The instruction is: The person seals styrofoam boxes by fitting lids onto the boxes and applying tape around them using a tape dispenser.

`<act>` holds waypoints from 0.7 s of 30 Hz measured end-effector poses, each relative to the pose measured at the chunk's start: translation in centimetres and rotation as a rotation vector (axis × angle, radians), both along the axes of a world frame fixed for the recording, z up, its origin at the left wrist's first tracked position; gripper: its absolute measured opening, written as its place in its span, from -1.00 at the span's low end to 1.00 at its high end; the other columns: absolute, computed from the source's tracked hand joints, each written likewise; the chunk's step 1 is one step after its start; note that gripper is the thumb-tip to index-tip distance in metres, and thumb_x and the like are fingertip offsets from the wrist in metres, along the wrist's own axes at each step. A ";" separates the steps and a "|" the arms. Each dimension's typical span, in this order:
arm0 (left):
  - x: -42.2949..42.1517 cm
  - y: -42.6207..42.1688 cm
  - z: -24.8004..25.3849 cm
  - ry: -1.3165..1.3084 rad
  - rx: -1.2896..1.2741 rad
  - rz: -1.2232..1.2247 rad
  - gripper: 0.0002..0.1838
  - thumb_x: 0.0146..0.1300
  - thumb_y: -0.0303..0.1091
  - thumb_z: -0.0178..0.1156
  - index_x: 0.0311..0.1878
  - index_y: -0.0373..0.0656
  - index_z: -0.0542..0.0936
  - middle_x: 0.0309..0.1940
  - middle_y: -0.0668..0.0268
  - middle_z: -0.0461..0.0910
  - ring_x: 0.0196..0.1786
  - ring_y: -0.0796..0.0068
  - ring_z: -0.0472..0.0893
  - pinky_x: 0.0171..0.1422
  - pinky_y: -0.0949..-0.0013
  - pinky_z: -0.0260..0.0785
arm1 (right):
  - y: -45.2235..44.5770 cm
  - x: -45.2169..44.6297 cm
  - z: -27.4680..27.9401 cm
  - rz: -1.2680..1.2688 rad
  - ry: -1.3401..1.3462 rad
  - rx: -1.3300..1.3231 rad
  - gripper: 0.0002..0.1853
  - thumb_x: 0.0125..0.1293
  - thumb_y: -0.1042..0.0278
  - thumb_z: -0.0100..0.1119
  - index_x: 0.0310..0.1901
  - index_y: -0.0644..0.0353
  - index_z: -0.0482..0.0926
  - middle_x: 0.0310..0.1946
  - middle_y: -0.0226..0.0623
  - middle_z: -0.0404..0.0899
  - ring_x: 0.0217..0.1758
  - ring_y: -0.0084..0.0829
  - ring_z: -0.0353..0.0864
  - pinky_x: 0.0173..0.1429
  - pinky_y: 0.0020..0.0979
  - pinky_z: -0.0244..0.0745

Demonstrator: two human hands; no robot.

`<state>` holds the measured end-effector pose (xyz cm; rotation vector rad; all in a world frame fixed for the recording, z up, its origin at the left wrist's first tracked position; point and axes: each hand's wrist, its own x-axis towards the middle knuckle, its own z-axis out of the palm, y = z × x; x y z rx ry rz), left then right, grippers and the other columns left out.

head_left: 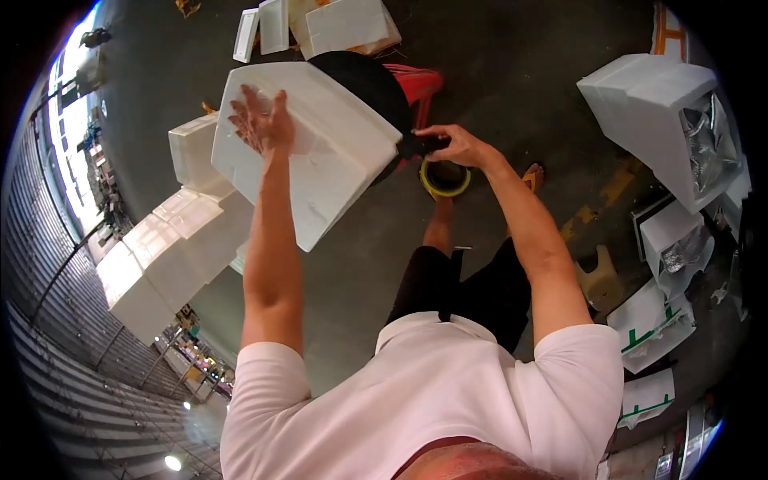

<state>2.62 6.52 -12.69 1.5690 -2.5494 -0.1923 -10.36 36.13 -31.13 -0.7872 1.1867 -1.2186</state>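
Observation:
A white foam box [328, 164] with a lid rests tilted in the view, on a round black surface [360, 80]. My left hand [266, 124] lies on the box's white face with its fingers spread. Over by the box's right corner, my right hand [458, 147] is closed around the dark part of what looks like a tape dispenser [428, 146]. A roll of tape with a yellow edge [445, 193] sits just below those fingers. Whether the tape touches the box cannot be made out.
Red plastic stool [420, 84] behind the black surface. White foam boxes [164, 240] are stacked at left; foam lids [348, 28] lie at the back. More foam boxes [648, 120], some with silver lining, stand at right near a beige stool [600, 280]. My feet are on the dark floor [512, 104].

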 end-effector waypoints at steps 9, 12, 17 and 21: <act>-0.5 8.9 1.5 -0.078 -0.012 -0.654 0.05 -0.06 0.20 0.42 0.50 0.08 0.22 0.53 -0.02 0.01 0.58 -0.17 -0.14 0.58 -0.19 -0.31 | -5.2 -8.8 -0.4 -0.107 0.073 0.005 -0.42 0.11 0.40 0.40 0.23 0.15 0.54 0.17 -0.30 0.55 0.17 -0.44 0.51 0.29 -0.35 0.41; -1.7 8.0 0.9 -0.050 -0.068 -0.517 0.01 0.04 0.28 0.32 0.53 0.13 0.17 0.54 0.02 0.01 0.59 -0.13 -0.13 0.58 -0.18 -0.31 | 0.8 -3.2 -0.9 -0.183 -0.379 0.050 -0.34 0.02 0.34 0.49 0.24 0.11 0.53 0.17 -0.21 0.55 0.19 -0.33 0.52 0.29 -0.31 0.42; -4.5 5.9 0.0 -0.043 -0.031 -0.216 0.07 0.01 0.40 0.25 0.54 0.13 0.12 0.54 -0.03 -0.04 0.59 -0.16 -0.18 0.59 -0.16 -0.35 | 8.9 3.7 1.2 -0.120 -0.095 0.166 -0.39 0.10 0.36 0.42 0.24 0.14 0.53 0.11 -0.30 0.59 0.08 -0.44 0.55 0.21 -0.36 0.42; -6.4 4.4 0.3 -0.049 0.009 -0.004 0.09 0.03 0.47 0.16 0.55 0.12 0.07 0.55 -0.03 -0.08 0.59 -0.14 -0.22 0.60 -0.12 -0.39 | 6.3 4.4 1.6 -0.174 -0.044 0.115 -0.39 0.09 0.36 0.40 0.23 0.16 0.52 0.07 -0.26 0.62 0.07 -0.42 0.57 0.19 -0.38 0.43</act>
